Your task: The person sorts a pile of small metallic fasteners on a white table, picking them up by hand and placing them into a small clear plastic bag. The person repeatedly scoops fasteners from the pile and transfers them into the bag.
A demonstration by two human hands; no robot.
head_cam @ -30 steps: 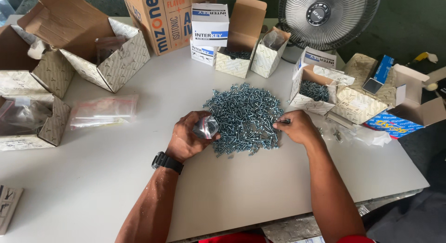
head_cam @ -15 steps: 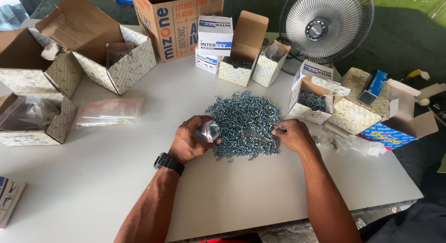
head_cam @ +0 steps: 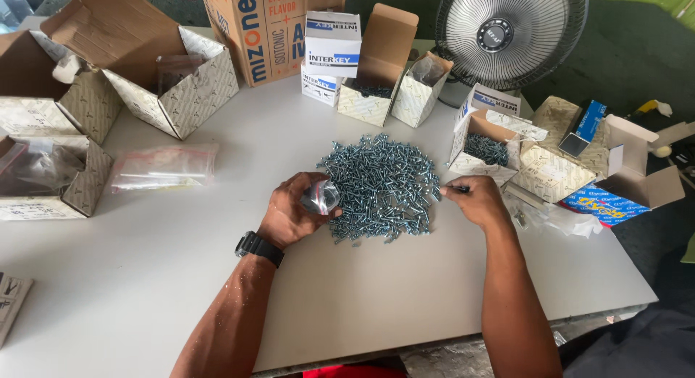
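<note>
White tabletop [head_cam: 405, 277]: bears all items.
Left hands entry: left hand [head_cam: 289, 215], wristwatch [head_cam: 259, 248] on wrist, closed around small clear bag [head_cam: 321, 197].
Right hand [head_cam: 478, 201]: fingertips pinching one screw [head_cam: 457, 189] at heap's right edge.
Screw heap [head_cam: 380, 184]: mid-table, between both hands.
Open cartons [head_cam: 486, 143]: behind heap.
Fan [head_cam: 510, 32]: far edge.

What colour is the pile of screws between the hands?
Shiny bluish silver; the pile of screws shows clearly in the head view.
</note>
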